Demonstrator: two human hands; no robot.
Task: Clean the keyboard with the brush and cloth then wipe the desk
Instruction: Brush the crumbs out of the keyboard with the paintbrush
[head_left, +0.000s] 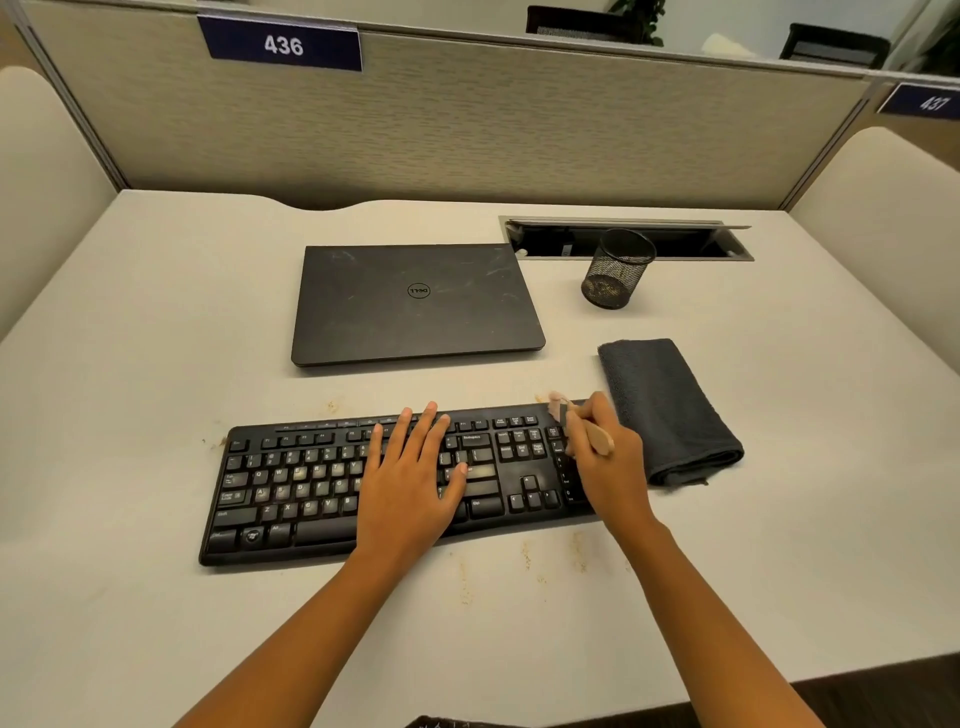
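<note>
On a cubicle tabletop (156, 364), the dusty keyboard (291, 488) lies square to the person. The left grip (410, 483) rests flat on the middle keys, fingers straight, apparently to steady the board. The right grip (605, 467) curls round the wooden brush (597, 439), its bristles at the number pad's far corner, seemingly sweeping out dust. The folded cloth (670, 410) lies just right of the keyboard, not yet taken up.
</note>
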